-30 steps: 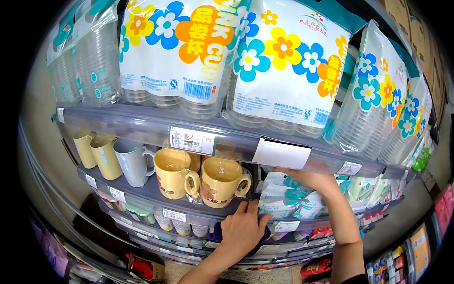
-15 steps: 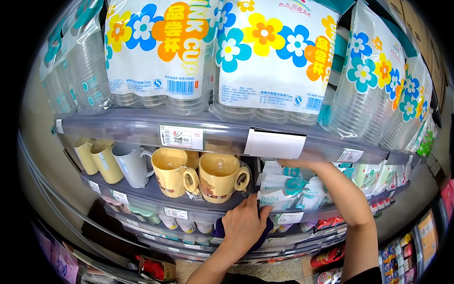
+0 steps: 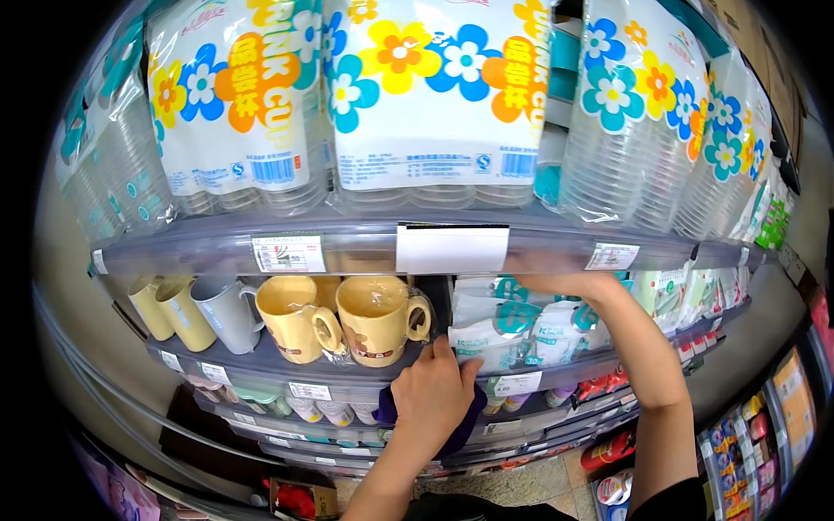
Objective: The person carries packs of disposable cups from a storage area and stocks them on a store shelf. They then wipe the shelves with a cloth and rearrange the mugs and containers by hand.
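Note:
My left hand [image 3: 428, 392] is at the front edge of the middle shelf, closed over a dark purple cloth [image 3: 460, 427] that shows on both sides of it. Its index finger and thumb point up beside the white and teal plastic packets [image 3: 486, 337]. To its left stands a yellow mug [image 3: 372, 323] in clear wrap. My right hand [image 3: 556, 283] reaches over the tops of the packets, just under the upper shelf. The shelf lip hides its fingers, so I cannot make out what they touch.
Bagged clear plastic cups [image 3: 443, 198] fill the upper shelf, whose price-tag strip [image 3: 365, 247] overhangs my right hand. More mugs, among them a grey one [image 3: 228, 313], stand at the left. Lower shelves hold small goods. A red box [image 3: 300, 499] sits on the floor.
The view has swung right, so the shelf goods appear farther left. My right hand has slid a little rightward over the packets. My left hand stays by the packets' left end with the cloth.

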Demonstrator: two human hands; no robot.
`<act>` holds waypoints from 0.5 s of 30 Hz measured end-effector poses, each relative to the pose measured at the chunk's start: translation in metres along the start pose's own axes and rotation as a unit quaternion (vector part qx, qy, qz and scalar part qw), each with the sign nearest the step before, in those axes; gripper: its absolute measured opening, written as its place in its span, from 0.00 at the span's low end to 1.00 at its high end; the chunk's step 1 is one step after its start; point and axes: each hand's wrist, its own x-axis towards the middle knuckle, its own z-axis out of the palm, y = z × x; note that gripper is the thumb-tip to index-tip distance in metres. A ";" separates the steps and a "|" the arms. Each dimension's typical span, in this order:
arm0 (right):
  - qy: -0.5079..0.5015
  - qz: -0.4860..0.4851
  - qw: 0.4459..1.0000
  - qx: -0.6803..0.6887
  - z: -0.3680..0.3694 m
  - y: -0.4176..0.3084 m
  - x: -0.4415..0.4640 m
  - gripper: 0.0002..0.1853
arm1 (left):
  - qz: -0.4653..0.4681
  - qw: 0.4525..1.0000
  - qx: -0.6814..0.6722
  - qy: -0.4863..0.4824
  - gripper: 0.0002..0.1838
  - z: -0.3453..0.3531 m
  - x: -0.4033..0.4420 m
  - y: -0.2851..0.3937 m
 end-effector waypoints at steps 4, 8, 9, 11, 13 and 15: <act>0.016 0.037 0.999 0.016 -0.019 -0.012 -0.047 0.27 | 0.002 1.000 -0.010 0.007 0.33 -0.003 -0.002 0.001; 0.142 -0.037 0.988 -0.039 -0.013 0.012 -0.092 0.24 | 0.015 0.998 -0.036 0.054 0.31 0.004 -0.005 -0.002; 0.153 -0.069 0.985 -0.027 -0.009 0.020 -0.096 0.21 | 0.019 0.998 -0.034 0.052 0.31 0.004 -0.003 0.001; 0.164 -0.097 0.982 -0.013 0.004 0.035 -0.100 0.18 | 0.008 0.998 0.003 0.069 0.25 0.004 0.001 0.008; 0.254 -0.126 0.943 -0.177 0.024 0.043 -0.094 0.12 | 0.013 0.997 0.033 0.076 0.21 0.005 0.005 0.014; 0.260 -0.112 0.943 -0.175 0.036 0.042 -0.090 0.08 | -0.013 0.995 0.080 0.057 0.21 0.006 0.008 0.016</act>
